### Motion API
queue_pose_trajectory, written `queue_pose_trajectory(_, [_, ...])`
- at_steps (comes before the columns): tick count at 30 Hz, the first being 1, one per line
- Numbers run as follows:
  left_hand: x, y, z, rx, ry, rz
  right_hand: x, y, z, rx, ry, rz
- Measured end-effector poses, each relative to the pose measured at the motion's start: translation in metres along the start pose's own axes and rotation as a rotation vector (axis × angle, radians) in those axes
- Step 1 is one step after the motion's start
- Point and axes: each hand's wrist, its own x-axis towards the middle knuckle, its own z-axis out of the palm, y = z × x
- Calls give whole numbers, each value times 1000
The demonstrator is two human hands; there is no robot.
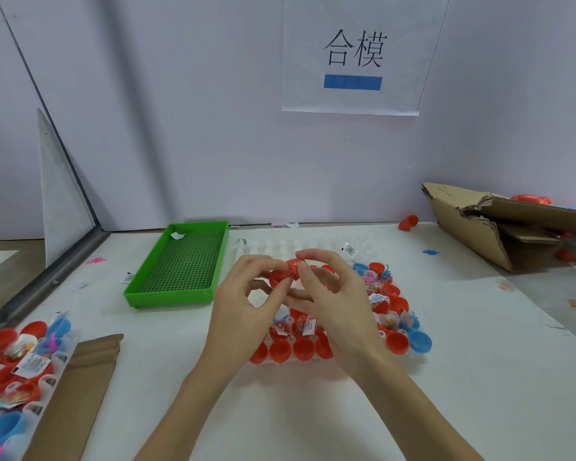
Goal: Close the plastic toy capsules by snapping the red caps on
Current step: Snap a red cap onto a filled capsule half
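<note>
Both hands meet above the middle of the table over a clear holder tray full of capsules. My left hand and my right hand pinch one red capsule between thumbs and fingertips, a red cap at its top. Below them lie rows of open red capsule halves, several with small toys and white labels inside, and a few blue halves at the right. My hands hide part of the tray.
A green tray stands left of the hands. Another holder of red and blue capsules and a brown cardboard strip lie at front left. A torn cardboard box lies at back right, with a loose red capsule near it.
</note>
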Motion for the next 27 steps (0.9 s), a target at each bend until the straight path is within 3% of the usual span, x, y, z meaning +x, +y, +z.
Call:
queue_pose_trajectory(4, [0, 0, 0, -104, 72, -79, 0, 2, 1, -64, -6, 5])
queue_pose_trajectory(8, [-1, 1, -3, 35, 70, 6, 0, 3, 0, -95, -11, 12])
queue_pose_trajectory(14, [-3, 4, -1, 62, 165, 118, 2, 0, 0, -20, -14, 24])
queue_pose_trajectory(18, [-2, 4, -2, 93, 75, 136, 3, 1, 0, -72, -1, 20])
queue_pose_trajectory(27, [-1, 4, -2, -96, 86, -141, 3, 0, -2, -91, -6, 4])
